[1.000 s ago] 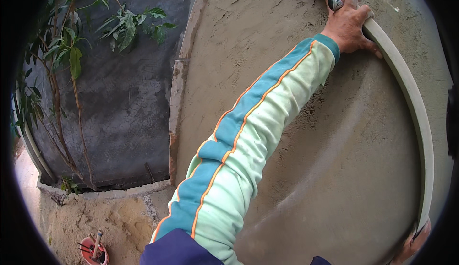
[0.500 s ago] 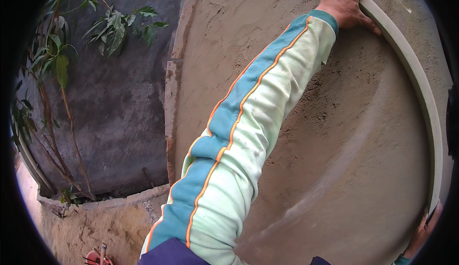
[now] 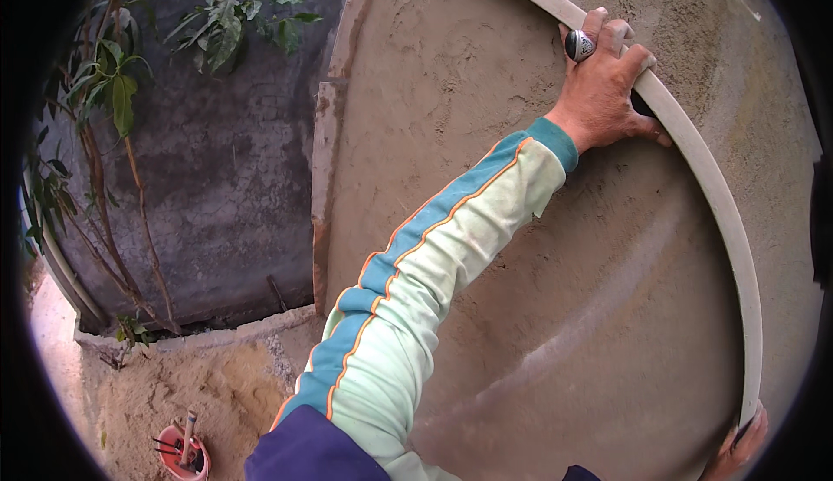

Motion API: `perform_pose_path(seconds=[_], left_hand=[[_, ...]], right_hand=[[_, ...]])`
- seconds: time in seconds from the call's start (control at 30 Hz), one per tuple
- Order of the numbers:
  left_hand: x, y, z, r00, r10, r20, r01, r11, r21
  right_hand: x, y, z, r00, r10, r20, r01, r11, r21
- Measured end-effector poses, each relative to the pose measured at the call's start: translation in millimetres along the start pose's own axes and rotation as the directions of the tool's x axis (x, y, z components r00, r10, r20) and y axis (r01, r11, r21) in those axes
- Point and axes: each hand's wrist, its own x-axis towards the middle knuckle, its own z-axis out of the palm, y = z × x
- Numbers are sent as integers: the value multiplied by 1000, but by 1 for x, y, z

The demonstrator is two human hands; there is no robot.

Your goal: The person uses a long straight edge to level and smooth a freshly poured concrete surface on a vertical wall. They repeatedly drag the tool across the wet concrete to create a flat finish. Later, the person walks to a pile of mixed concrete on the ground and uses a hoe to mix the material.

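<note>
A long, pale straightedge (image 3: 724, 208) lies against a wall of fresh brown mortar (image 3: 538, 299), and the fisheye view bends it into a curve. My left hand (image 3: 603, 91) grips its upper part, fingers hooked over the far edge and thumb along the near side. A large ring sits on one finger. At the lower right, my right hand (image 3: 737, 448) is closed around the straightedge's lower end, partly cut off by the picture's rim. My left forearm crosses the wall in a pale green sleeve (image 3: 408, 299) with a teal stripe.
A narrow edging strip (image 3: 323, 169) borders the mortar on the left. Past it are a dark grey wall (image 3: 234, 195) and a leafy plant (image 3: 104, 221). On sandy ground (image 3: 226, 386) at lower left stands a red bucket (image 3: 184, 455) with handled tools in it.
My left hand and the straightedge now appear lower and further left in the view. More of the straightedge's upper length shows. The background has shifted slightly, and both hands keep their grip.
</note>
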Motion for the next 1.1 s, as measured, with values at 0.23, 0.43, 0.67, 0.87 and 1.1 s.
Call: perform_pose_path(seconds=[0.23,0.43,0.67,0.87,1.1], left_hand=[[-75,40,-24,985,-140,106,143,990,-21],[-167,87,-42,938,-294,183,301,953,-15],[-264,146,-64,872,-430,235,429,902,58],[-135,116,-23,943,-282,179,293,955,-39],[28,50,26,997,-71,34,72,997,-29]], right_hand=[[-47,0,2,999,-26,29,25,999,39],[-104,1,-8,994,-68,89,66,998,24],[-151,13,0,995,-51,91,56,997,-59],[-139,78,32,998,29,59,-25,997,-67],[4,106,19,989,132,-62,-133,991,-8]])
